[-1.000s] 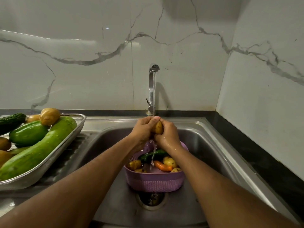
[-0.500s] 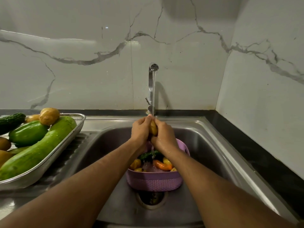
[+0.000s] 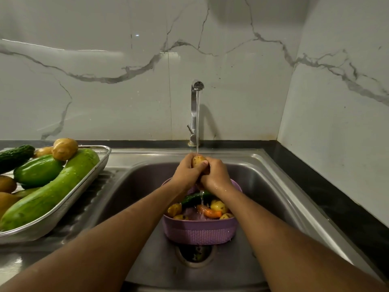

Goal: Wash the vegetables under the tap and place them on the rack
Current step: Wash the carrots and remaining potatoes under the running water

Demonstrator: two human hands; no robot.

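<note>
White veined marble walls back a steel sink; no writing is legible. Under the chrome tap, the left hand and right hand clasp a small yellow-brown potato, directly above the purple plastic basket.

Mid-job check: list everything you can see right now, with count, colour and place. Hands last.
tap: one, chrome, behind sink, running
sink: one, steel
basket: one, purple, in sink over drain
basket contents: several yellowish potatoes, one orange carrot, one dark green vegetable
rack: one, steel mesh, left of sink
rack contents: two big green gourds, one dark bumpy gourd, several brown potatoes
held potato: one, yellow-brown, under stream
left hand: grip on held potato
right hand: grip on held potato
</note>
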